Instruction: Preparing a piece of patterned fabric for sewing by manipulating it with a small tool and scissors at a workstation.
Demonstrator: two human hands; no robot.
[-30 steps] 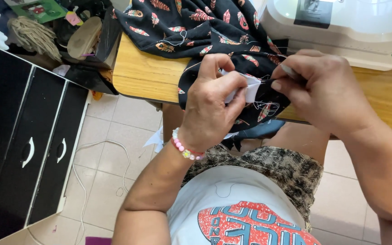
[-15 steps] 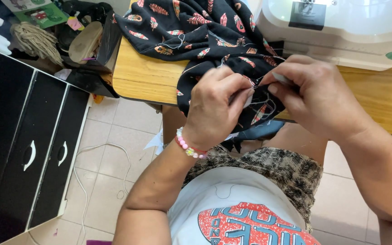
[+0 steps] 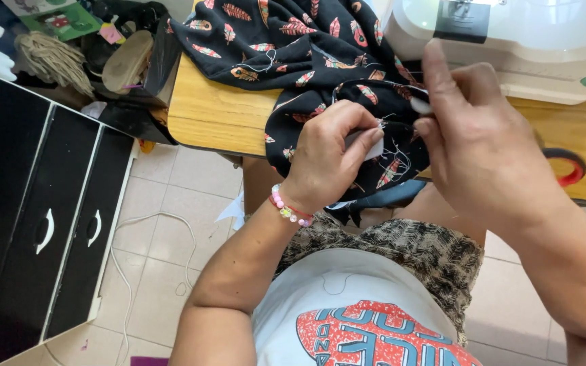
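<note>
Under my hands: wooden desk (image 3: 218,115), edge just beyond knuckles. Black feather-print fabric (image 3: 286,41) draped over it, hanging off edge. Left hand (image 3: 323,159) pinching fabric fold with small white piece (image 3: 367,144); right hand (image 3: 479,146) fingertips pinched at same seam. White sewing machine (image 3: 530,41) past right hand. Left of left hand: black drawer cabinet (image 3: 28,210), tiled floor (image 3: 164,217), white cord (image 3: 130,264).

Left hand (image 3: 327,159) and right hand (image 3: 476,135) close together, fingertips pinched.
</note>
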